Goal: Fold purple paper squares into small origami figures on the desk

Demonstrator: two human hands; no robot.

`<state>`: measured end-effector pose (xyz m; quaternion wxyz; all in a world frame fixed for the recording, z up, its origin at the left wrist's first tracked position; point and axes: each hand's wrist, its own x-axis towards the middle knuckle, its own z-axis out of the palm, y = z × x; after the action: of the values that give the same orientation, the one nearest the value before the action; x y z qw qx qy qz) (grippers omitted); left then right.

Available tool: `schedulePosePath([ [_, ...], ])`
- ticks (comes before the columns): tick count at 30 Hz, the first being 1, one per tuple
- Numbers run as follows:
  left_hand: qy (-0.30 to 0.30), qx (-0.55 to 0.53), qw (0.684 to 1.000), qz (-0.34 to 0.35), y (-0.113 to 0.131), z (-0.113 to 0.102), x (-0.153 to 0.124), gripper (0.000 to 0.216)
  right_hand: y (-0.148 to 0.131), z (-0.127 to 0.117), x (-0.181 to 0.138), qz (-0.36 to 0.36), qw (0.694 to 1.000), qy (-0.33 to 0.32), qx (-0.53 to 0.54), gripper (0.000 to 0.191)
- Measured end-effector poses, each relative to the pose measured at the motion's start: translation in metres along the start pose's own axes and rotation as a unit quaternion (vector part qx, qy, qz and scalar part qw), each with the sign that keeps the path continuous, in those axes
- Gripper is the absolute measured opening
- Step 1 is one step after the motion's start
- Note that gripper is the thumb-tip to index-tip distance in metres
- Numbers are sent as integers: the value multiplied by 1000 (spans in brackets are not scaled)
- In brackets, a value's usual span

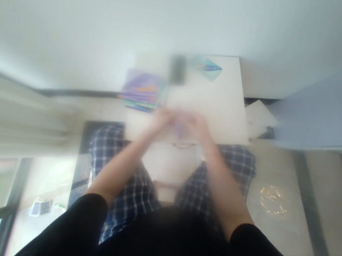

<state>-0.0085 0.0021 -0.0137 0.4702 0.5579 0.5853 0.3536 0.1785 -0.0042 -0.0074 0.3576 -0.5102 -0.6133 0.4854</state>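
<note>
Both of my hands meet above the near part of the white table, blurred in this view. Between them is a small light-purple piece point(179, 126), perhaps paper; its shape is too smeared to make out. My left hand point(163, 118) grips it from the left and my right hand point(195, 123) from the right, with fingers curled inward. Just beyond my left hand lies a fanned stack of purple and blue sheets or packets point(141, 90). A dark grey rectangular object point(177, 69) sits farther back, beside a teal and blue flat piece point(210, 68).
The white table point(223, 106) stands against a pale wall. At the right are a white square item point(260, 116) and a large grey-lilac panel point(331, 113). Cards point(41, 207) lie at lower left by the window. My knees in checked trousers flank the table's front edge.
</note>
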Motion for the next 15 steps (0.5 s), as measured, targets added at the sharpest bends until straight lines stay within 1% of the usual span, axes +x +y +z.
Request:
schedulePosePath([
  [3, 22, 7, 1000, 9, -9, 0, 4, 39, -2, 3, -1, -1, 1000, -24, 15, 44],
  [5, 14, 8, 1000, 14, -11, -1, 6, 43, -2, 4, -1, -2, 999, -32, 7, 45],
  [9, -77, -6, 997, 22, -5, -8, 7, 41, 2, 0, 1, 3, 1000, -14, -21, 45],
  [11, -99, -18, 995, 15, 0, -12, 5, 41, 3, -4, 2, -8, 1000, -13, -21, 42],
  [13, -89, -38, 995, 7, 2, -16, 4, 40, 2, -9, 2, -34, 999, -15, -14, 40],
  [15, -67, -59, 996, -2, 2, -18, 3, 40, 0, -13, 2, -59, 998, -26, -12, 44],
])
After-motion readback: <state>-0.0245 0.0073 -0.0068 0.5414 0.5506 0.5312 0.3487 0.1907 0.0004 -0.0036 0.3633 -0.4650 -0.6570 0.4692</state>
